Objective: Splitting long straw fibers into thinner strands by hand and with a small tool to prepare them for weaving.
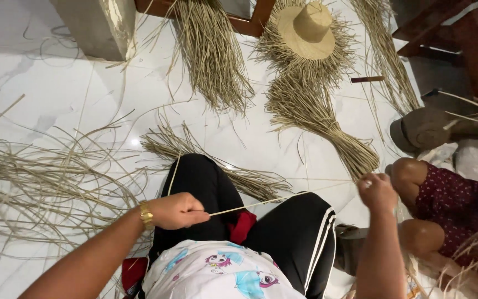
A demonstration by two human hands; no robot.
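The left hand (pixel 177 211), with a gold watch (pixel 146 215) at its wrist, is closed in a fist around one end of a long thin pale straw strand (pixel 261 203). The right hand (pixel 376 191) pinches the other end, its fingers drawn together on it. The two hands are well apart, and the strand runs taut between them, low on the left and rising to the right, above the person's knees in black trousers with white side stripes (pixel 300 230).

On the white marble floor (pixel 56 88), at the left, lies a loose spread of long dry straw stems (pixel 40 188). Just beyond the near knee sits a smaller flat sheaf of straw (pixel 167 143). Farther off, a thick hanging bundle of straw (pixel 211 52) fans out toward the near side, and to its right rests a half-woven straw hat with a frayed unwoven brim (pixel 307 30) (its crown is finished, the edge all loose ends). Below the hat lies a tied, fan-shaped straw bundle (pixel 316 113), its bound end close to the right hand.

At the far right sits another person in a dark red patterned garment (pixel 460 202), knees bent.
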